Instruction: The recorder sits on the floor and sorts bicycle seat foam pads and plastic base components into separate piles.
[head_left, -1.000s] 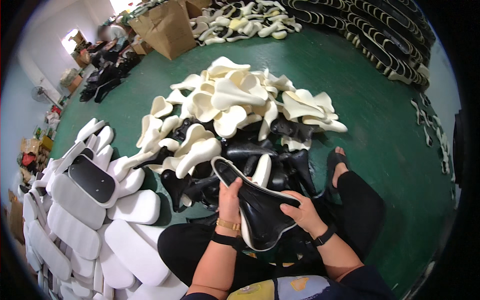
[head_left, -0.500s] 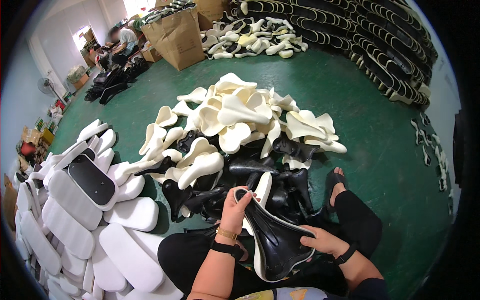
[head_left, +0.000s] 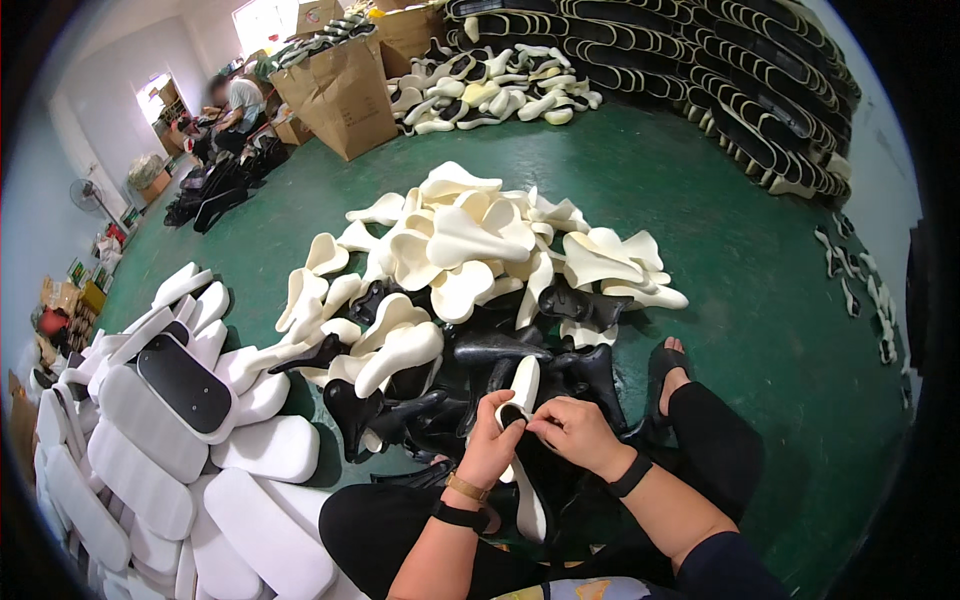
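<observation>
Since half a second earlier, the right hand (head_left: 572, 435) has left the wide end of the bike seat (head_left: 531, 510) and come up to its narrow tip, beside the left hand (head_left: 492, 435); the seat has also turned, hiding most of its black hollow side. Work now appears to centre on the tip's rim, with 2 hands at 1 spot. The left hand wraps around the tip, its grip narrow; the right hand's fingertips are pinched together at the rim. The seat hangs between the person's knees, tip up.

Just beyond lie black shells (head_left: 495, 345), with cream pads (head_left: 480, 235) heaped over and behind them. White boards (head_left: 265, 520) spread at the left.

Farther off stands a tall cardboard box (head_left: 350, 105), dark and pale pieces piled above its rim; what lies deeper is hidden. Behind it is another box (head_left: 412, 45), its contents unclear. A co-worker (head_left: 243, 100) sits to the left of these.
</observation>
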